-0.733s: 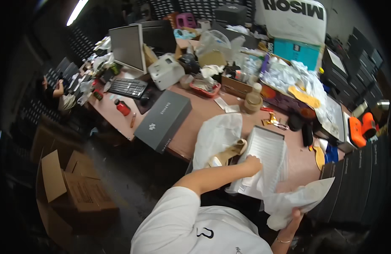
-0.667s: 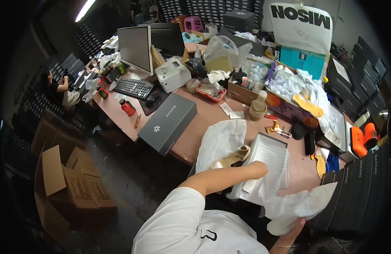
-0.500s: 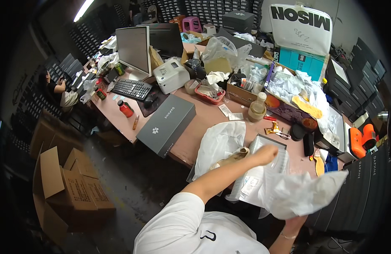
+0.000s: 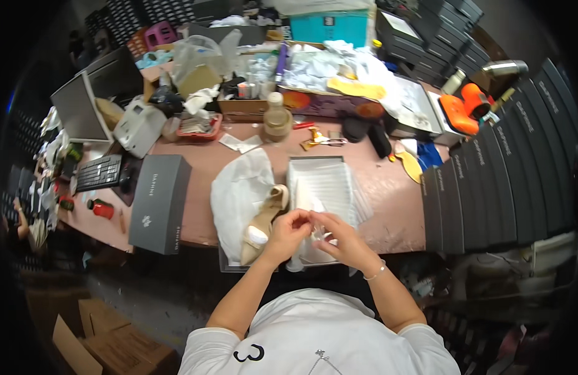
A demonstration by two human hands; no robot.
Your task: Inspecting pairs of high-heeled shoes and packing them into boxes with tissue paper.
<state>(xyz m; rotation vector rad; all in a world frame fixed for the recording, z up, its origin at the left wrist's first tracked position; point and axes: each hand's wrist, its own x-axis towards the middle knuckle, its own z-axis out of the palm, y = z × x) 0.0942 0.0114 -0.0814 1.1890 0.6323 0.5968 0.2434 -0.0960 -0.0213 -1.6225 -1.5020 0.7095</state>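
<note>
Tissue paper (image 4: 318, 232) now between both hands

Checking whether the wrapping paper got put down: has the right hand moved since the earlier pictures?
Yes. The right hand has come up from low beside the table edge, where it held crumpled paper, to meet the left hand over the open white box.

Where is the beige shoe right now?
In the head view, the beige high-heeled shoe lies on white wrapping paper at the desk's near edge, just left of the left hand and the open white box.
</note>
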